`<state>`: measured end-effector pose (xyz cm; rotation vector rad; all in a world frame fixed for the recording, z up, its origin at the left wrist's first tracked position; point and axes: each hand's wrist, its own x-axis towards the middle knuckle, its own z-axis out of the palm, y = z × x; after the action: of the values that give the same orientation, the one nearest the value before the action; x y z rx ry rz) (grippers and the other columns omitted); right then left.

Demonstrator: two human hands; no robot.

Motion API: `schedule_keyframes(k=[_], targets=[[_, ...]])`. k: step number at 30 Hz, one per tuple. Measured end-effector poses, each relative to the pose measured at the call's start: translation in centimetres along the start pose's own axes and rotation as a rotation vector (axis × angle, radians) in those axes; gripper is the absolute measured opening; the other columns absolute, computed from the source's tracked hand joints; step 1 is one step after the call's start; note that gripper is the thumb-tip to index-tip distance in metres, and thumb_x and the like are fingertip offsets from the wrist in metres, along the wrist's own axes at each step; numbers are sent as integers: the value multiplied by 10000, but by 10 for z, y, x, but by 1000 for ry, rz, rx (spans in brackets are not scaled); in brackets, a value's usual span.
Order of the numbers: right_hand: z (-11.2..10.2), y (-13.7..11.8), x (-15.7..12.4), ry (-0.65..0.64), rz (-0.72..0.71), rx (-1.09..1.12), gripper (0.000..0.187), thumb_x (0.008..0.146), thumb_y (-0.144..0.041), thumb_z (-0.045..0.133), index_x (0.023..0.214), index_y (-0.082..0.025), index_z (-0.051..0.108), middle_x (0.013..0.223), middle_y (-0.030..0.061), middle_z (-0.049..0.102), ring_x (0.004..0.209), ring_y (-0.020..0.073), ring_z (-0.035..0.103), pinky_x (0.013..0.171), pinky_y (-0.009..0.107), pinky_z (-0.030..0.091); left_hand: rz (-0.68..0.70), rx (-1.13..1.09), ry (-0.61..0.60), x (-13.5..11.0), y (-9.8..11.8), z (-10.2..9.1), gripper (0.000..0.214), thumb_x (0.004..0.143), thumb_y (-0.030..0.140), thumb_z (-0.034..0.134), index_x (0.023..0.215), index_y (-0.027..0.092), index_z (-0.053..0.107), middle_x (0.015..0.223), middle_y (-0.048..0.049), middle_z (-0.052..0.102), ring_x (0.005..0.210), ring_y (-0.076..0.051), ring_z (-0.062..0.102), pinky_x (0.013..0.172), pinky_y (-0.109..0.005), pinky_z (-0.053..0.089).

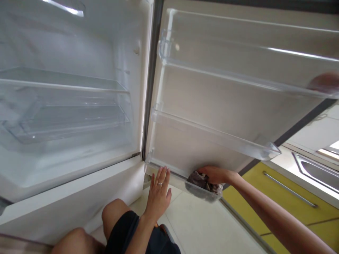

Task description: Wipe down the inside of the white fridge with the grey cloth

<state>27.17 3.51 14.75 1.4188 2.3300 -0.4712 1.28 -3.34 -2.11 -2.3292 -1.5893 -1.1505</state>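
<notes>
I am crouched before an open, empty fridge. My left hand [159,190] lies flat, fingers stretched out, against the front of the lowest clear door bin [177,180]; a ring shows on one finger. My right hand [215,175] reaches into that same bin and is closed on a dark crumpled cloth [199,180] pressed inside it. Part of the cloth shows through the bin's clear wall.
The fridge door [212,102] carries two more clear bins above, the middle bin [212,132] and the top bin [238,76]. Glass shelves [63,84] sit in the fridge body on the left. Yellow drawers [288,197] and a steel sink [317,173] stand to the right. My knees [113,215] are below.
</notes>
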Motion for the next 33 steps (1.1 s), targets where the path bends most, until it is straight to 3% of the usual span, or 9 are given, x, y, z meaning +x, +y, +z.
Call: schedule_keyframes(k=[4,8,14,19,22,29,33], targets=[[1,-3,-9,23,58,-22,629,679,20,509,1256,-160,685,1278,148,719,1185,305,679,929,329,530,-14,-58,0,-1,0,2,930,929,89,508,1670,254,-30,1687,-131,347,1598,-292,209,1247,-595,339],[-2,-13,-8,8,12,-23,534,720,-128,660,1253,-145,641,1253,149,714,1116,299,680,875,310,509,-17,-127,13,0,0,2,911,943,110,513,1672,263,-12,1693,-140,334,1605,-292,189,1238,-581,365],[4,-36,9,157,-30,-107,376,752,-298,735,1109,-200,671,1102,86,751,965,267,702,704,277,444,-40,-193,19,-2,1,-1,878,959,114,512,1671,283,27,1700,-139,318,1607,-299,182,1229,-567,390],[11,-60,38,408,-28,-138,375,860,-321,653,1216,-203,647,1195,94,733,1018,267,707,768,302,467,-53,-224,40,-4,0,1,844,967,114,496,1668,309,69,1694,-123,334,1601,-291,214,1225,-567,399],[8,-77,63,490,-22,-126,399,921,-383,613,1276,-200,612,1243,102,714,1059,273,696,816,327,492,-56,-232,59,-4,1,2,835,970,113,490,1667,307,73,1688,-116,347,1603,-280,208,1227,-561,399],[-10,-127,134,515,-144,-186,415,971,-447,582,1316,-217,573,1262,104,703,1020,277,708,802,361,541,-73,-240,42,-7,-3,0,847,954,88,485,1667,322,93,1719,-82,289,1606,-259,196,1230,-510,407],[-19,-129,146,468,-184,-204,453,929,-435,630,1334,-236,586,1257,93,709,1043,275,706,830,347,540,-75,-209,44,-8,-6,0,859,947,74,476,1669,329,87,1724,-79,278,1606,-263,197,1232,-505,405]])
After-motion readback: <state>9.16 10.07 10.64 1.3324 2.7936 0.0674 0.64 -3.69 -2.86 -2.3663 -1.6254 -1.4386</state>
